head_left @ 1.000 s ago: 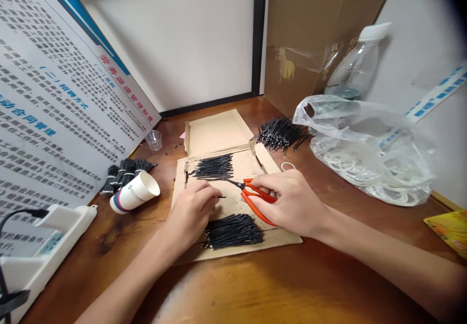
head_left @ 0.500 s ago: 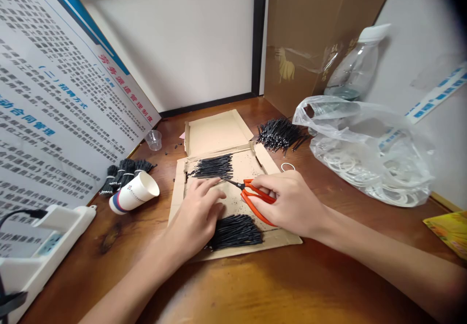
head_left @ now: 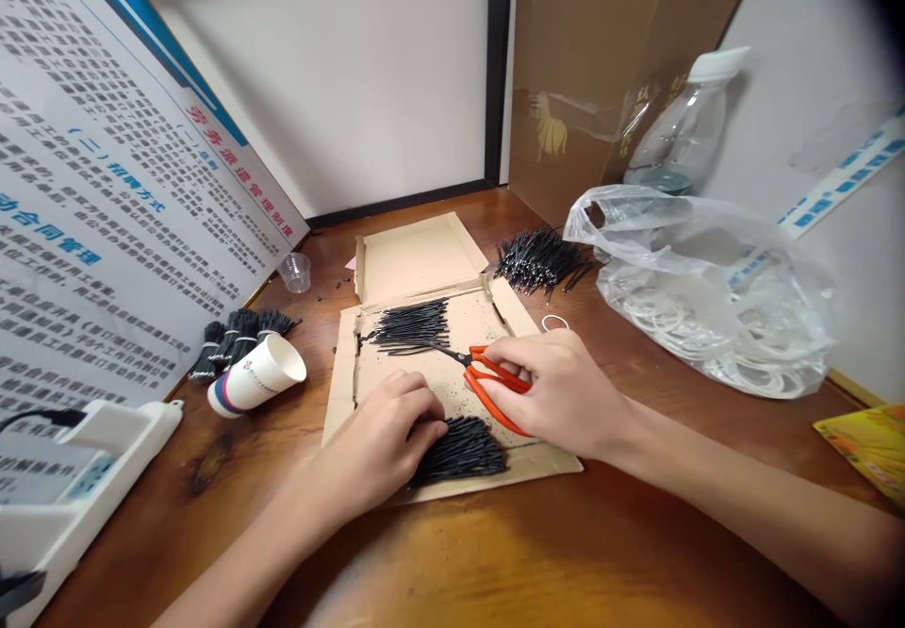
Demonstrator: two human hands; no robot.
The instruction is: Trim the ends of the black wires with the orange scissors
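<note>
The right hand (head_left: 566,383) grasps the scissors (head_left: 468,359) by the orange handles; their blades point to the left, with the tips beside the far wires (head_left: 412,321); the left hand (head_left: 392,430) is over the left end of the near wires (head_left: 463,451), with the fingers bent; whether these fingers pinch a wire, I cannot tell; both groups of wires lie on the cardboard (head_left: 544,460); a tilted cup (head_left: 255,373) is at the left.
</note>
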